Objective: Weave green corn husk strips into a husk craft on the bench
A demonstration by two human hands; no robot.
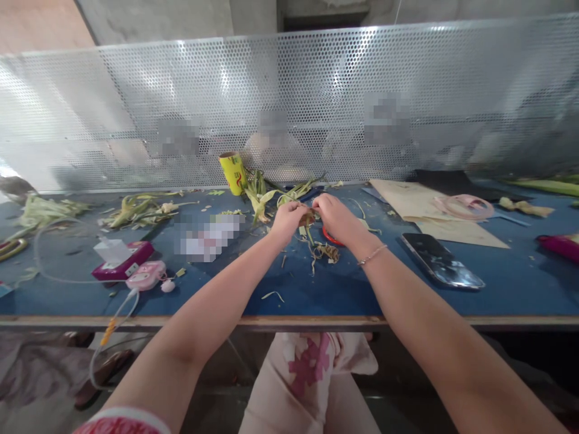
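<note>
Both of my hands meet over the middle of the blue table. My left hand (289, 220) is closed, its fingers pinching a small brown and green piece of husk (309, 218). Close beside it, my right hand (333, 218) has its fingertips pressed together on the same piece; the exact grip is too small to make out. A green strip hangs down beneath the fingers. Under the right hand lies a red loop (332, 237), mostly hidden, like a scissors handle. Just in front is a clump of dry brown fibres (329, 253). Leafy husks (260, 202) lie behind my left hand.
A yellow cardboard tube (234, 173) leans by the perforated metal screen (289, 90). To the left are a tissue pack (123, 261), a pink case (145, 275) with a cable and more husks (136, 210). On the right lie a phone (441, 260), brown paper (461, 231) and pink ribbon (465, 206).
</note>
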